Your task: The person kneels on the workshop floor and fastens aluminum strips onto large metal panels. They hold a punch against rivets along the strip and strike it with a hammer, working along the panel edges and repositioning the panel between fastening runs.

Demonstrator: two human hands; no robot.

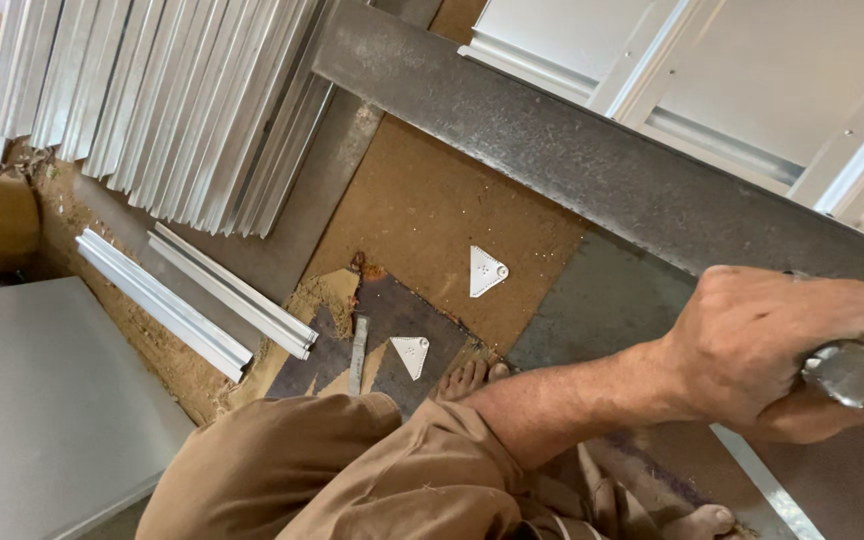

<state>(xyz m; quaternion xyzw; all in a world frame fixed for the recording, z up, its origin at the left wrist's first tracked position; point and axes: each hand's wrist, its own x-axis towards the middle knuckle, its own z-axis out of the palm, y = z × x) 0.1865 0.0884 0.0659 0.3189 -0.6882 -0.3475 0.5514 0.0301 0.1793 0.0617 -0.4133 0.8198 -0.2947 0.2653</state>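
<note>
My right hand is at the right, fingers closed around a tool with a round shiny metal end; the rest of the tool is hidden in the fist. My forearm reaches across from my brown trouser leg. The hand hovers over a dark grey surface beside a long steel bar. My bare feet stand on the floor below. My left hand is out of sight.
Two white triangular plates and a narrow metal tool lie on the brown floor. A stack of aluminium profiles leans at upper left, two loose profiles beneath it. White framed panels sit upper right, a grey sheet lower left.
</note>
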